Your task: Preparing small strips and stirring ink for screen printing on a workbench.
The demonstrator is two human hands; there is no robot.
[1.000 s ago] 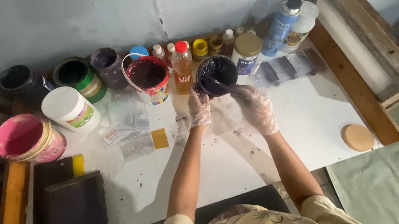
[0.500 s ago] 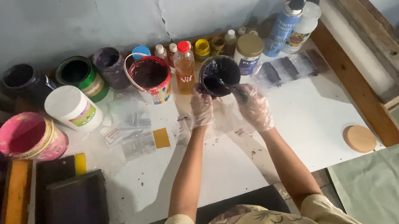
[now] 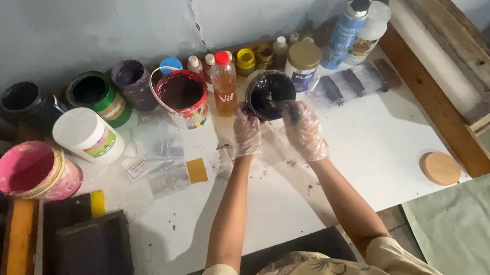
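Both my hands wear thin clear plastic gloves. My left hand [image 3: 247, 132] holds the near-left side of a small open jar of dark paint [image 3: 269, 92] that stands at the back middle of the white table [image 3: 361, 160]. My right hand [image 3: 304, 128] sits at the jar's near-right rim, fingers curled and dipping toward the dark paint; whether it holds a small tool I cannot tell. A clear plastic sheet lies under my hands.
Along the wall stand several paint tubs: a pink bucket [image 3: 35, 172], a white lidded tub [image 3: 85, 134], a red-rimmed bucket [image 3: 183, 95], small bottles, an orange bottle [image 3: 224, 83], spray bottles [image 3: 351, 24]. A wooden frame [image 3: 435, 49] lies right, a round wooden lid [image 3: 440, 168] near it, dark trays left.
My hands stay at the dark jar; the right hand has shifted slightly closer to its rim. The view has moved a little.
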